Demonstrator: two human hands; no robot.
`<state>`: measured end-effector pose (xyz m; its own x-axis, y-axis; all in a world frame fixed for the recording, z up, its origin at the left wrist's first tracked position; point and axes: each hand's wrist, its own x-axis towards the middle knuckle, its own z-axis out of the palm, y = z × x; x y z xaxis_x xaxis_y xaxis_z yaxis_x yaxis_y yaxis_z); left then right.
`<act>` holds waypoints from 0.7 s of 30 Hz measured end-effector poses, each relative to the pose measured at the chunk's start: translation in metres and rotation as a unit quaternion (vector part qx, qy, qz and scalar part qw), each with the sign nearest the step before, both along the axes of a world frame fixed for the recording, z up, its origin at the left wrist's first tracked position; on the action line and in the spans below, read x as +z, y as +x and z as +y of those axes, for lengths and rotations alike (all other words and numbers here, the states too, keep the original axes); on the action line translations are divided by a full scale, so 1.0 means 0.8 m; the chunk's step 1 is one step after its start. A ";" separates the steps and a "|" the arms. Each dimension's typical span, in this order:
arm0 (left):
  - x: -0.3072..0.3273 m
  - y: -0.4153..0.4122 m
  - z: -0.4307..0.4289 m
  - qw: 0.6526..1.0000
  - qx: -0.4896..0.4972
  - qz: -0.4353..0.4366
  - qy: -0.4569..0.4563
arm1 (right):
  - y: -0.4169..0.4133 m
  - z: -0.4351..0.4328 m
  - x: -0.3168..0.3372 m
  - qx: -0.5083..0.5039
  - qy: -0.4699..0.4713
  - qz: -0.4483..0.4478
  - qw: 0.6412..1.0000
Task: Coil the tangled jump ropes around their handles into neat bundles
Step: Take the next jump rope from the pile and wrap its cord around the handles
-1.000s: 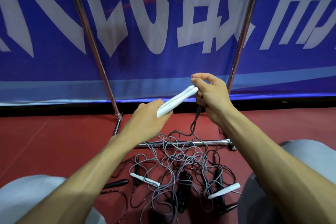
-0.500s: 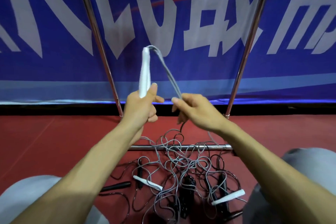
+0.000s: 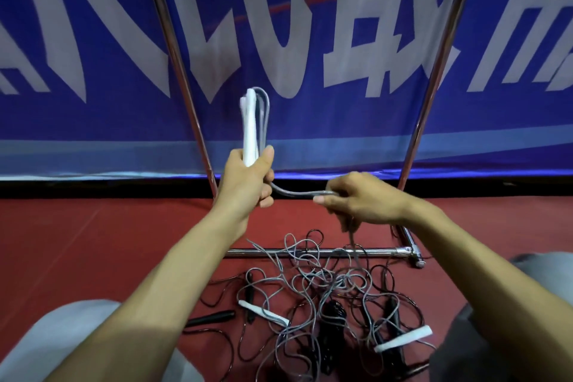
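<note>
My left hand (image 3: 248,178) grips white jump-rope handles (image 3: 250,127) held upright, with grey rope folded down along them. The grey rope (image 3: 294,193) runs from under that fist across to my right hand (image 3: 361,198), which pinches it and lets the rest drop to the floor. Below lies a tangle of grey and black ropes (image 3: 322,285) on the red floor. In it are a white handle (image 3: 263,312) on the left, another white handle (image 3: 403,339) on the right, and black handles (image 3: 214,317).
A chrome stand with slanted poles (image 3: 173,49) and a floor bar (image 3: 316,252) holds a blue banner (image 3: 310,40) right behind my hands. My knees (image 3: 62,347) flank the rope pile. Red floor (image 3: 93,242) lies to the left.
The rope loop has been pulled down flat against the upright handles. My right hand slid down and rightward along the rope, drawing it level under my left fist.
</note>
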<state>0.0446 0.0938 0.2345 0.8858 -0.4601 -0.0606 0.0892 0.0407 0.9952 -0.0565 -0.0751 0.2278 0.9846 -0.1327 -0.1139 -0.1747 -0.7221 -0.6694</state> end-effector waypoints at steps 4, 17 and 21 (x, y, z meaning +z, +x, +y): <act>-0.005 0.005 0.002 0.983 -0.057 -0.088 0.150 | -0.003 -0.016 0.016 -0.044 -0.066 -0.115 0.990; 0.011 -0.046 -0.013 0.826 -0.311 -0.256 0.394 | -0.021 -0.034 0.047 -0.049 0.057 -0.179 0.981; 0.022 -0.064 -0.012 0.840 -0.347 -0.254 0.331 | -0.022 -0.035 0.046 -0.092 0.122 -0.185 0.971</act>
